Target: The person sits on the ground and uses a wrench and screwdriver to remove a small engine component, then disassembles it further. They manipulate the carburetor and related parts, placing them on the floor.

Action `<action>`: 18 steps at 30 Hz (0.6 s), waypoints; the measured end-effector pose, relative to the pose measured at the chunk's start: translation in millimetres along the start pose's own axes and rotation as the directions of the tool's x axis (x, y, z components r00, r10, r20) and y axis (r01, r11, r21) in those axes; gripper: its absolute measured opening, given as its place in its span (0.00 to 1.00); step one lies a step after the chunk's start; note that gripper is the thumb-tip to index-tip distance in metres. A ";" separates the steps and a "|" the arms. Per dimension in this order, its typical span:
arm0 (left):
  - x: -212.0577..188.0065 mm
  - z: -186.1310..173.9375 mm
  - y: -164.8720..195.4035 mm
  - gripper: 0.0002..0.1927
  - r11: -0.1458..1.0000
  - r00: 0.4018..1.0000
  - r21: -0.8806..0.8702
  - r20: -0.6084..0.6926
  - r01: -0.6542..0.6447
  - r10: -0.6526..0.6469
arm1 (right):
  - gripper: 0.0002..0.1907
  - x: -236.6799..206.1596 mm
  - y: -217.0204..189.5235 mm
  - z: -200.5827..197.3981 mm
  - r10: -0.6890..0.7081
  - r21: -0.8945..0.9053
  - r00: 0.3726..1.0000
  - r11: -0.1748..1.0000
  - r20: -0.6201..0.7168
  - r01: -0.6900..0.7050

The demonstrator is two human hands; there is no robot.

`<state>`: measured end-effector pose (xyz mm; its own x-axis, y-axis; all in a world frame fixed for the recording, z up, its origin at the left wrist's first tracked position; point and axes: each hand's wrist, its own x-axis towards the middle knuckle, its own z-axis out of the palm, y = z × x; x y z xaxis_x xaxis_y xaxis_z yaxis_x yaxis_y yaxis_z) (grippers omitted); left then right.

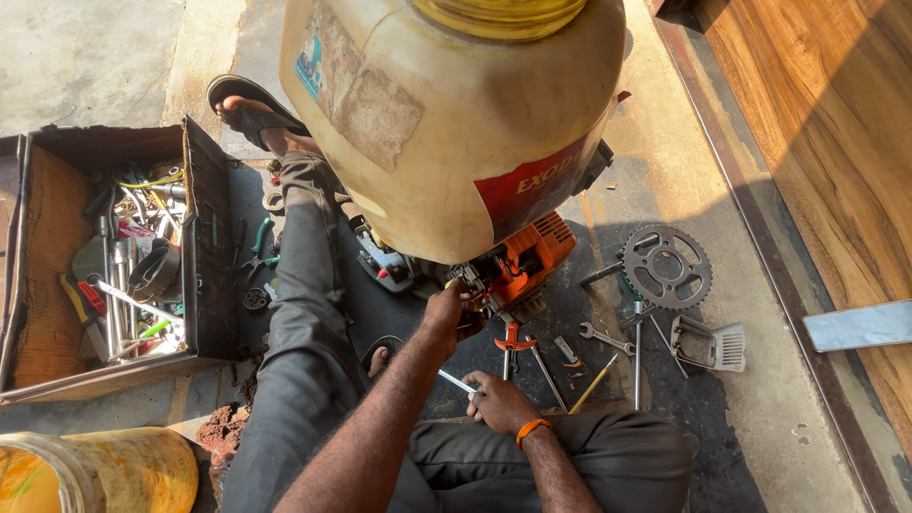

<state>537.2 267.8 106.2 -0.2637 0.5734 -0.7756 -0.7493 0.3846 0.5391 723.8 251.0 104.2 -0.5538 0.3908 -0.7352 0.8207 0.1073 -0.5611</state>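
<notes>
A big cream plastic tank (446,123) sits on an orange small engine (527,258) between my legs on the floor. My left hand (451,313) reaches under the tank and grips a part at the engine's left side; what it grips is hidden. My right hand (499,401), with an orange band at the wrist, rests near my knee and holds a thin white metal rod (456,382) that points left. A red-handled tool (514,340) lies just below the engine.
An open metal toolbox (204,256) full of wrenches stands at the left. A sprocket (668,267), spanners (604,337), screwdrivers and a metal bracket (708,344) lie at the right. A yellow bucket (95,470) is at lower left. A wooden panel (836,142) runs along the right.
</notes>
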 end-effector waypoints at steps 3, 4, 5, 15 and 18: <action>3.2 3.9 2.5 0.21 1.000 0.999 -0.008 -0.032 0.028 -0.029 | 0.19 -1.1 -2.5 -1.2 -0.006 -0.027 1.000 1.000 -0.004 0.006; 3.5 4.5 2.5 0.22 0.999 0.998 -0.017 -0.038 0.042 -0.042 | 0.19 -1.5 -2.9 -1.9 -0.014 -0.034 1.000 0.999 -0.005 0.014; 3.2 4.5 2.4 0.22 1.000 0.999 -0.007 -0.023 0.028 -0.028 | 0.19 -1.8 -3.4 -2.5 -0.014 -0.029 1.000 0.999 -0.003 0.014; -0.6 5.4 0.6 0.20 0.997 0.999 0.074 -0.045 -0.018 0.021 | 0.19 -0.1 -0.3 -1.4 -0.012 0.000 1.000 1.000 0.007 0.012; -3.4 6.6 3.3 0.23 0.993 0.998 0.114 -0.065 -0.016 0.024 | 0.19 2.0 3.3 -0.9 -0.036 0.006 0.999 0.999 0.007 0.036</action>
<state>539.6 271.9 112.9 -0.3203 0.5345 -0.7821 -0.6705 0.4553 0.5858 725.5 253.0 101.3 -0.5840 0.3803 -0.7172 0.7994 0.1155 -0.5896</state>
